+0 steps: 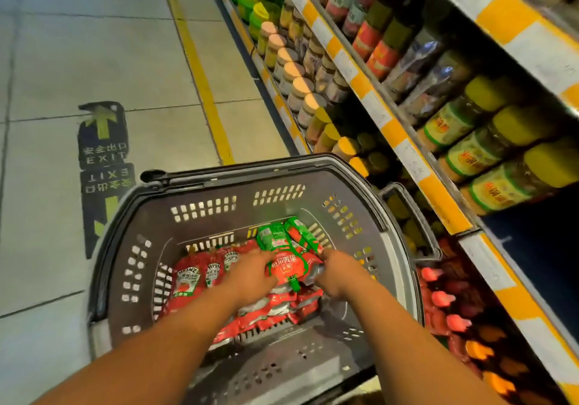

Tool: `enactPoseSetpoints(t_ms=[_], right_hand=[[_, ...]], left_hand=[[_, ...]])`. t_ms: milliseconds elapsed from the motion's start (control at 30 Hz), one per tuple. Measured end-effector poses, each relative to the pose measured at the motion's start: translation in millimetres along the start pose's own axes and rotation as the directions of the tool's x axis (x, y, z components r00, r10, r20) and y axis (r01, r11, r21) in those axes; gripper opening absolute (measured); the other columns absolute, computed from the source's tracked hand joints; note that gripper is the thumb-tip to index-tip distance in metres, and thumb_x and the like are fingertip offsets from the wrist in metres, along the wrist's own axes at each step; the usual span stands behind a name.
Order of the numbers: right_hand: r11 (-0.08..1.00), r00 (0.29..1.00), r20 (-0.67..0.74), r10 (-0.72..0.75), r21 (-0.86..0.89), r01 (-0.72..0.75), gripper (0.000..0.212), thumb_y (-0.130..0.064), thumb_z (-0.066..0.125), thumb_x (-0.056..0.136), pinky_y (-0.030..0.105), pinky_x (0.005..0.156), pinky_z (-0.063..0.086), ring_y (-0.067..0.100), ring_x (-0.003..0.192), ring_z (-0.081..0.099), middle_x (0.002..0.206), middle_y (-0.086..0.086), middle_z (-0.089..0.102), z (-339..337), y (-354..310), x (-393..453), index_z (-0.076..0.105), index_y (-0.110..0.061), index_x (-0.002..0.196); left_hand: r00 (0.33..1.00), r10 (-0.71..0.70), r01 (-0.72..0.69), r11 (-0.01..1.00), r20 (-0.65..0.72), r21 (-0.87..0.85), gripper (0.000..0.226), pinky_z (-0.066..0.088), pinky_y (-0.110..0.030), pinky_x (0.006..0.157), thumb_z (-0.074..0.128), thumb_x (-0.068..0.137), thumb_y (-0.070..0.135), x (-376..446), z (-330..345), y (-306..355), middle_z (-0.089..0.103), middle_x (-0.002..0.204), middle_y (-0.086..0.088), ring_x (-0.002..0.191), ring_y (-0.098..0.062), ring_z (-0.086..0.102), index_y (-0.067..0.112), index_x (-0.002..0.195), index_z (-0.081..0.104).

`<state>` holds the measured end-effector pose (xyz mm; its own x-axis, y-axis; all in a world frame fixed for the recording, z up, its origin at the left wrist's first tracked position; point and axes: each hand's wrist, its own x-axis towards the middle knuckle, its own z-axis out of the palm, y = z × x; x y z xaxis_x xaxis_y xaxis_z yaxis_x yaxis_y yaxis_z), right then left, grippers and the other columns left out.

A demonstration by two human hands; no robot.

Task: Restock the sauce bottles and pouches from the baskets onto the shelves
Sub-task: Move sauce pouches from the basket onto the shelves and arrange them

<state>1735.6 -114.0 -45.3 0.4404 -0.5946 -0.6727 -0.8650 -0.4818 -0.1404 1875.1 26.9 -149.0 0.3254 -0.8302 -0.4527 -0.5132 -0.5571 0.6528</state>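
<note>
While we are leaning over the grey basket (219, 213), both of our hands are reaching down into it, a little apart, with a stack of red and green sauce pouches (289, 266) lying between them. Our left hand (250, 274) is pressing against the left edge of the stack, its fingers curling onto the top pouch. Our right hand (340, 271) is coming in from the other side, fingers closing on the right edge of the same stack, though we cannot tell how firmly either hand is gripping. The green ends of the top pouches are pointing away from us, toward the far wall of the basket. More red pouches (272, 310) are lying flat beneath the stack, under our wrists. Just left of our left hand, 3 Heinz ketchup pouches (206, 274) are standing in a row against the basket's left side, touching one another.

The basket is sitting on the tiled floor (94, 60) just beside the shelves (438, 201) on our right. Jars with yellow and green lids (507, 154) are filling the middle shelf, and red bottles with pink caps (445, 298) are crowding the lowest shelf right next to the basket. A floor sticker reading EXIT (105, 157) is lying to the left of the basket.
</note>
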Motion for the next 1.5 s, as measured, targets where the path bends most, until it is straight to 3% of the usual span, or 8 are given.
enactPoseSetpoints(t_ms=[133,200,300,400,633,900,1233,1500], right_hand=[[0.992,0.998,-0.029,0.052,0.114,-0.048,0.043,-0.022,0.06,0.096,0.036,0.086,0.049,0.038,0.116,0.062,0.13,0.018,0.064,18.6,13.2,18.9,0.051,-0.013,0.138],[0.985,0.997,0.003,0.077,0.152,-0.077,0.053,-0.023,0.066,0.093,0.038,0.092,0.052,0.038,0.117,0.063,0.131,0.017,0.064,26.9,18.1,24.8,0.047,-0.016,0.142],[0.981,0.997,-0.008,0.077,0.178,-0.074,0.051,-0.026,0.067,0.089,0.043,0.096,0.054,0.039,0.114,0.064,0.125,0.016,0.068,32.0,24.4,32.0,0.048,-0.018,0.136],[0.98,0.997,-0.037,0.066,0.189,-0.058,0.048,-0.026,0.066,0.089,0.044,0.096,0.054,0.039,0.113,0.065,0.123,0.015,0.069,31.5,25.8,38.9,0.052,-0.018,0.134],[0.98,0.99,-0.062,0.123,0.164,-0.112,0.05,-0.011,0.061,0.094,0.043,0.098,0.052,0.04,0.117,0.061,0.129,0.021,0.061,43.3,19.1,50.3,0.044,-0.012,0.142],[0.939,0.974,-0.025,0.225,0.272,-0.21,0.053,-0.016,0.067,0.092,0.042,0.093,0.051,0.042,0.118,0.06,0.132,0.022,0.058,38.0,19.7,65.0,0.04,-0.011,0.137],[0.976,0.973,-0.084,0.216,-0.017,-0.218,0.029,-0.017,0.063,0.095,0.043,0.088,0.055,0.039,0.108,0.067,0.126,0.018,0.06,42.4,20.2,69.5,0.066,-0.006,0.121],[0.984,0.963,-0.241,0.119,-0.099,-0.146,0.031,-0.008,0.062,0.093,0.044,0.083,0.053,0.036,0.116,0.059,0.121,0.012,0.062,39.5,15.3,65.5,0.061,-0.011,0.123]], left_hand=[[0.999,-0.022,0.021,1.0,0.045,0.018,0.078,0.049,-0.039,0.105,0.07,0.083,0.035,12.0,21.5,1.8,0.04,0.151,-0.008,0.13,-0.03,0.053,0.035,0.154,0.038],[0.999,-0.051,0.05,0.997,0.015,0.064,0.083,0.053,-0.043,0.101,0.072,0.081,0.037,16.5,30.9,3.6,0.031,0.158,-0.006,0.127,-0.031,0.056,0.044,0.152,0.03],[0.995,-0.083,0.092,0.978,-0.057,0.188,0.078,0.057,-0.045,0.09,0.075,0.082,0.038,20.3,40.6,10.6,0.031,0.156,-0.009,0.12,-0.032,0.06,0.042,0.146,0.03],[0.993,-0.094,0.107,0.97,-0.069,0.217,0.076,0.057,-0.046,0.091,0.073,0.086,0.035,24.1,44.8,16.7,0.031,0.155,-0.013,0.12,-0.034,0.059,0.035,0.148,0.029],[0.995,-0.055,0.07,0.981,-0.088,0.18,0.069,0.053,-0.044,0.099,0.06,0.093,0.034,23.1,35.0,17.2,0.03,0.163,-0.007,0.131,-0.031,0.053,0.034,0.156,0.031],[0.968,0.03,-0.015,0.998,-0.247,0.062,0.043,0.051,-0.042,0.099,0.047,0.104,0.04,27.6,12.2,18.1,0.048,0.15,0.003,0.128,-0.025,0.054,0.035,0.147,0.049],[0.945,0.051,-0.029,0.997,-0.324,0.071,0.039,0.049,-0.041,0.097,0.046,0.105,0.045,42.1,4.6,13.9,0.058,0.132,0.007,0.125,-0.022,0.044,0.035,0.141,0.057],[0.953,0.063,-0.033,0.994,-0.297,0.105,0.041,0.049,-0.04,0.098,0.058,0.099,0.032,51.9,1.2,15.6,0.058,0.131,0.009,0.123,-0.021,0.049,0.034,0.14,0.058]])
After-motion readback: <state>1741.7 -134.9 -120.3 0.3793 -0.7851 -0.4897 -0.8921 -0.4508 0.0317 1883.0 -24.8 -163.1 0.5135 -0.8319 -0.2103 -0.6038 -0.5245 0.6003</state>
